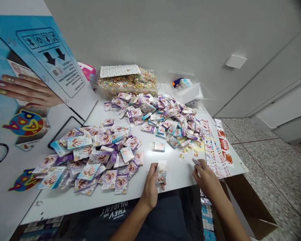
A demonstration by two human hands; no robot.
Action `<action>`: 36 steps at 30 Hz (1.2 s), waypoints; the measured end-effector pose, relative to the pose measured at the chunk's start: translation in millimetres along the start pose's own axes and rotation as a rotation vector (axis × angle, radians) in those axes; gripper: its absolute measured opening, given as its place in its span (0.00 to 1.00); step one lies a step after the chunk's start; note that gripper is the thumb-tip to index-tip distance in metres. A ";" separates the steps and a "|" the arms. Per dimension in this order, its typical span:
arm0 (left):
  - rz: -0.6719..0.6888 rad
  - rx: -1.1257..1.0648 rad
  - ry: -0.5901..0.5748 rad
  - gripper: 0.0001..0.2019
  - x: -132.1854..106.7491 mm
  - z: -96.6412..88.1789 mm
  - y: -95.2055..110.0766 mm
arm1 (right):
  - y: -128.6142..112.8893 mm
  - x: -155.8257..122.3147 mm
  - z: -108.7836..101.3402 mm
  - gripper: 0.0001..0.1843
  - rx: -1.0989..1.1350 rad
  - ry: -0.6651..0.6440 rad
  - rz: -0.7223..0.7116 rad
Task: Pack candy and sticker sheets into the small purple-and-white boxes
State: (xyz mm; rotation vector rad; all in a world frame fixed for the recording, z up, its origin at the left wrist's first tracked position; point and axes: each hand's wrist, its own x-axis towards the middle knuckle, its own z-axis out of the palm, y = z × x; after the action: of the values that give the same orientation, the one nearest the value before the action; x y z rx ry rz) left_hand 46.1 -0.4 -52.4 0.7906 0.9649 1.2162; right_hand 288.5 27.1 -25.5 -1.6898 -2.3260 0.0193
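The left hand [151, 185] has its grip clamped on a small nail-art carton [162, 174], thumb and fingers wrapped round it over the near part of the tabletop [177, 170]. The carton's long axis runs roughly from twelve to six o'clock, with a white flap at the twelve o'clock end. The right hand [207, 175] has thumb and fingers together on a small flat piece [197, 162], too small to identify, its long axis from about ten to four. Seen from the carton, that piece lies between two and three o'clock, well apart from it.

A loose carton [159, 147] lies at twelve o'clock from the left grip, its long axis from nine to three and its flap at nine; the left hand is the nearer. Shiny little packets [195, 154] lie near the right grip, between ten and twelve o'clock. A carton heap [102, 157] spreads at nine to ten from the left hand.
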 end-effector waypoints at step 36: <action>-0.154 0.126 -0.115 0.24 0.1 -4.6 5.0 | -98.9 21.7 -16.8 0.16 0.618 0.225 -0.195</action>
State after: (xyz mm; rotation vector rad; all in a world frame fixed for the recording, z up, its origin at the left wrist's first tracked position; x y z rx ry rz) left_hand 39.9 0.6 -49.8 0.8598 0.9955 0.9746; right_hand 193.7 13.2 11.5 -1.0980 -2.0179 0.4378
